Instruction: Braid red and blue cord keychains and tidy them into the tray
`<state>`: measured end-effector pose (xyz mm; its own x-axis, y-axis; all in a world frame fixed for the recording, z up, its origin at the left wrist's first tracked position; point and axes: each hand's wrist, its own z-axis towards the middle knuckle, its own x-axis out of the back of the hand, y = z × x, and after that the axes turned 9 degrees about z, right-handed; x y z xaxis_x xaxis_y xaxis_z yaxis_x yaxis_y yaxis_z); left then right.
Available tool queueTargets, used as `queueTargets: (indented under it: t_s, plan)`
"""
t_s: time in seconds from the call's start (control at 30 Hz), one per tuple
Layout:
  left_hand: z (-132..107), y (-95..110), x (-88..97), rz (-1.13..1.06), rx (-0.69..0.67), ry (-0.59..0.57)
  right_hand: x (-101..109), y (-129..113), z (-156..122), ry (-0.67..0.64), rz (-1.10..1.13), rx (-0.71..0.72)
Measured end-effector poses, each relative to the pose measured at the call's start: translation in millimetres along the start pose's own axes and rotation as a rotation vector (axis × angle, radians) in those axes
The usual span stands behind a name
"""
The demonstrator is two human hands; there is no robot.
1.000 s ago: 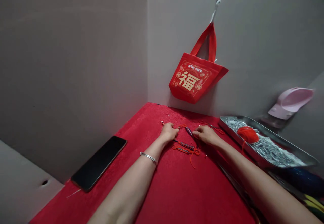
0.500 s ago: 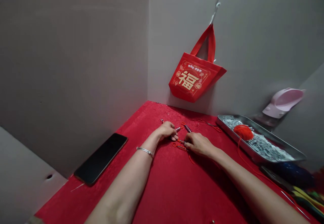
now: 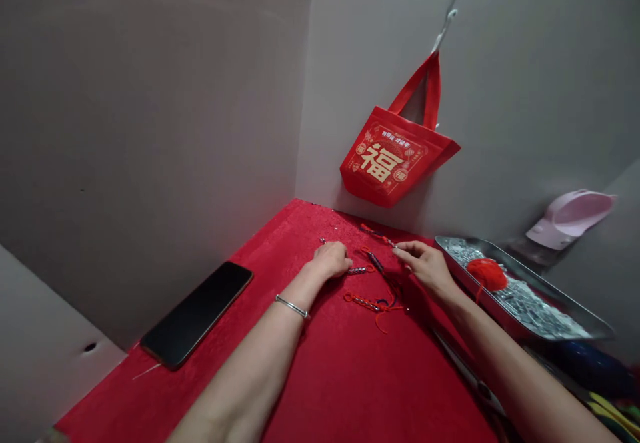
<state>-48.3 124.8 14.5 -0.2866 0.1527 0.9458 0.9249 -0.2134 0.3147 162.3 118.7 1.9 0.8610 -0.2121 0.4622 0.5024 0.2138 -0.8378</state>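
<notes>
My left hand point(image 3: 333, 260) rests on the red cloth with its fingers curled down over the end of a silver-and-purple braided cord point(image 3: 358, 270); the fingertips are partly hidden. My right hand point(image 3: 425, 264) is to the right, with thumb and fingertips pinched on the end of a red braided cord point(image 3: 376, 233) that points away to the left. Between the hands lies a dark braided cord point(image 3: 375, 261) with a red loop. Nearer me is a red-and-silver braided cord point(image 3: 364, 302) with loose thread tails.
A metal tray point(image 3: 550, 289) at the right holds many small silver pieces and a ball of red thread point(image 3: 487, 274). A phone point(image 3: 197, 315) lies at the left. A red bag point(image 3: 395, 156) hangs on the back partition. A pink scoop-shaped object point(image 3: 573, 217) stands behind the tray.
My right hand has moved away to the right and back, with the red braided cord pinched in its fingers. My left hand has barely moved. The view has shifted slightly.
</notes>
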Motion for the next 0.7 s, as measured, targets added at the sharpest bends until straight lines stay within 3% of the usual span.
queueTargets:
  t_s: [0.13,0.33,0.53,0.7]
  plan:
    - [-0.7,8.8,-12.0,0.093,-0.02,0.004,-3.7,12.2,16.7,0.045,-0.119,0.006]
    - [-0.7,15.1,-17.9,0.122,-0.071,0.003,-14.1,22.2,11.3,-0.175,-0.395,-0.049]
    - [1.3,12.2,-21.9,0.098,-0.055,0.022,-7.4,18.2,11.1,-0.324,-0.511,-0.093]
    - [2.5,8.9,-25.3,0.079,-0.036,0.064,1.4,13.7,3.3,-0.263,-0.482,-0.066]
